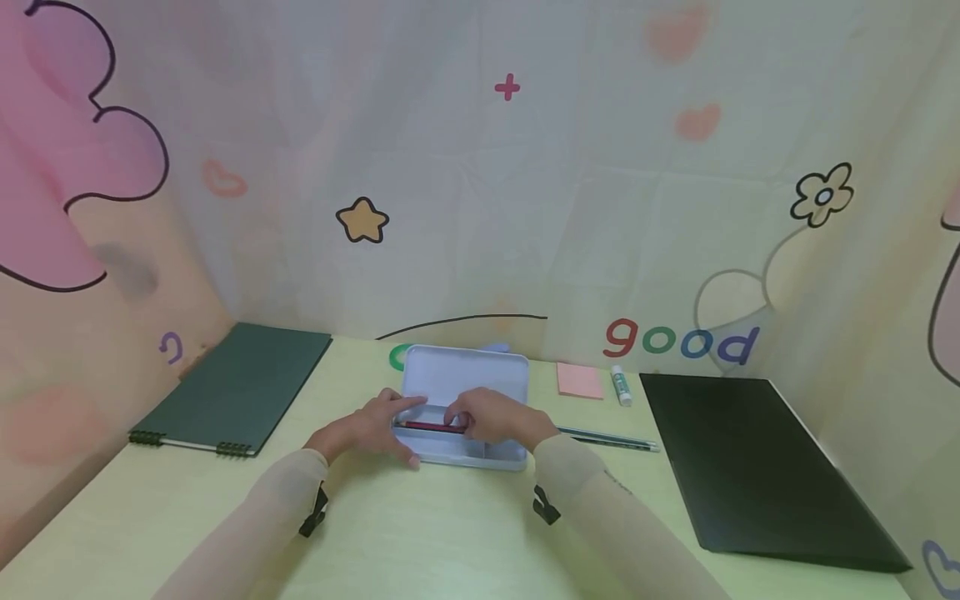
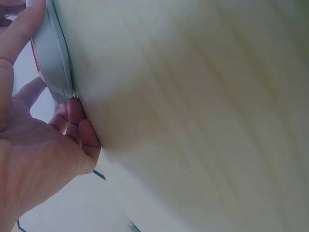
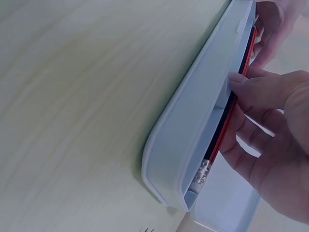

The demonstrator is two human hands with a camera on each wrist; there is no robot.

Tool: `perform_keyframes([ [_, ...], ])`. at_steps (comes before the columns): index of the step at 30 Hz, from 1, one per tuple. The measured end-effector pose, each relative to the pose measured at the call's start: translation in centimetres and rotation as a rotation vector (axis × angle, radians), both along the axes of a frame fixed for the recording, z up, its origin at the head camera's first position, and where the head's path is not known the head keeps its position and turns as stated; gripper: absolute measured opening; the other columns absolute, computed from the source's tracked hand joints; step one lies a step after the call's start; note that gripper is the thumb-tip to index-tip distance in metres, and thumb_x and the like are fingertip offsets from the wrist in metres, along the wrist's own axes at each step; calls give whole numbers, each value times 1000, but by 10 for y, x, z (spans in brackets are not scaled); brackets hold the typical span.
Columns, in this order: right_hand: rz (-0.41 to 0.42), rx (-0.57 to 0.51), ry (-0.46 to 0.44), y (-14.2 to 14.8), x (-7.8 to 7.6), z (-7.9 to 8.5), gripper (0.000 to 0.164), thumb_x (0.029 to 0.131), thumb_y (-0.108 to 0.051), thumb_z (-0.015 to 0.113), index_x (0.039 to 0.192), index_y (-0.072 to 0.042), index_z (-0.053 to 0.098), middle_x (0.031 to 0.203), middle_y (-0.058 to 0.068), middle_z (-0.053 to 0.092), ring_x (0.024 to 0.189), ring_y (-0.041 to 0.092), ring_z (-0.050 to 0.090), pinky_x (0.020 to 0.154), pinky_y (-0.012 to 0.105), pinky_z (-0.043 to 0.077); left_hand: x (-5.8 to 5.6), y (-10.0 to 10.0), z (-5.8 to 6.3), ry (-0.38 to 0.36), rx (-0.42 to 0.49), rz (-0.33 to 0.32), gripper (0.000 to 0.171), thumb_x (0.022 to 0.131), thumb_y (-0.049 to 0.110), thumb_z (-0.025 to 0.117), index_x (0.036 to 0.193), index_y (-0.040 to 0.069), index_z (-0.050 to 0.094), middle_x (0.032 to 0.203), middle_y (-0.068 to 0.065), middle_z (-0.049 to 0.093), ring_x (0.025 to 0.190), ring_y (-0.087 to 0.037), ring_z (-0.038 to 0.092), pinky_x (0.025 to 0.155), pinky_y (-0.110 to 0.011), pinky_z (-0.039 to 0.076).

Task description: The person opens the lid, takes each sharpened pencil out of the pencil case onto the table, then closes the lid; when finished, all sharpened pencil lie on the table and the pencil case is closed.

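A pale blue pencil case [image 1: 467, 373] lies on the table with its lid raised at the back. My left hand [image 1: 365, 431] holds the case's left end, thumb at the front and fingers along the side and rim. My right hand [image 1: 497, 417] pinches a red-and-black striped pencil [image 1: 427, 427] between thumb and fingers. In the right wrist view the pencil [image 3: 223, 126] lies lengthwise at the case's opening, its eraser end inside the near end. My left hand [image 2: 46, 140] is also seen at the case [image 2: 54, 63] in the left wrist view.
Several pencils [image 1: 611, 439] lie right of the case. Behind them are pink sticky notes [image 1: 579, 381] and a glue stick [image 1: 621, 386]. A dark green spiral notebook [image 1: 240, 387] lies at the left, a black flat board [image 1: 765, 467] at the right. A printed curtain [image 1: 450, 275] stands behind.
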State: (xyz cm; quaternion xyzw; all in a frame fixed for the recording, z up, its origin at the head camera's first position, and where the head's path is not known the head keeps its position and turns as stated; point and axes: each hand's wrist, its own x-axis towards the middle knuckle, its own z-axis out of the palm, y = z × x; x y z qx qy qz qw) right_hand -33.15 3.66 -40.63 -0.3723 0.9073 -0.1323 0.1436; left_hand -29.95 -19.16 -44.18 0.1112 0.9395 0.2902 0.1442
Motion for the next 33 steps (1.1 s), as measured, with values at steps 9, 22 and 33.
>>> perform_keyframes([
  [9,7,29,16,0,3,1,37,90,4,65,119,-16,73,85,-5,63,87,14,55,84,27,47,1,1,3,-18,-1,8,96,72,38,90,154,27,40,131,-11,39,125,-30,41,110,-54,41],
  [22,28,7,-32,13,1,10,38,89,2,68,121,-17,72,96,-3,69,86,13,57,85,28,51,1,0,2,-19,1,5,96,72,39,89,154,28,39,134,-13,39,126,-32,40,110,-56,41],
  [33,74,-22,2,51,4,19,34,88,3,68,118,-12,74,86,-1,64,80,13,54,74,25,47,0,-1,0,-10,8,-6,97,72,39,89,154,27,39,139,-14,38,129,-33,39,110,-58,41],
])
